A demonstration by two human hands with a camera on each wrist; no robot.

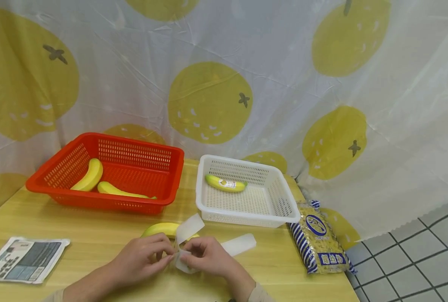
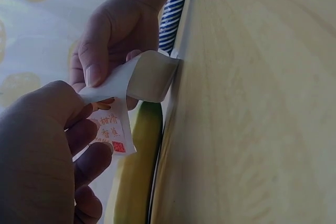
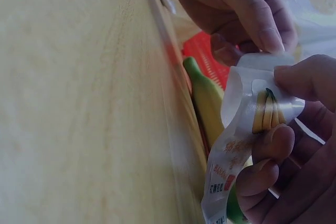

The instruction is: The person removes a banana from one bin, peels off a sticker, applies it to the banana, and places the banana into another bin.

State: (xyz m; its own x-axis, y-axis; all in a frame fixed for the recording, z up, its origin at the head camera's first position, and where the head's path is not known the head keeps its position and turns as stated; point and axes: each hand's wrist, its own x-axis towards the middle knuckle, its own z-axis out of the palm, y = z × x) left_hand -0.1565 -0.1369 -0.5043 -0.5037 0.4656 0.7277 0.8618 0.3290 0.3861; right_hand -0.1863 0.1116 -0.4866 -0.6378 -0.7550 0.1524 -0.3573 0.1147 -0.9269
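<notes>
Both hands meet over the front of the table at a strip of banana stickers (image 1: 190,228) on pale backing paper. My left hand (image 1: 142,258) pinches the strip between thumb and fingertips. From the other side, my right hand (image 1: 212,256) grips it too, thumb and fingers around a sticker (image 3: 269,111) that shows a bunch of bananas and orange lettering. The strip bends and curls between the hands. Just behind them a yellow banana (image 1: 161,229) with a green tip lies on the table, partly hidden by the strip. A pale length of paper (image 1: 240,244) extends right, behind the right hand.
At the back left stands a red basket (image 1: 174,176) with two bananas (image 1: 89,176) inside. A white basket (image 1: 248,217) to its right holds a banana (image 1: 225,183) bearing a sticker. A striped noodle bag (image 1: 320,239) lies at the right edge, a flat packet (image 1: 23,260) at left.
</notes>
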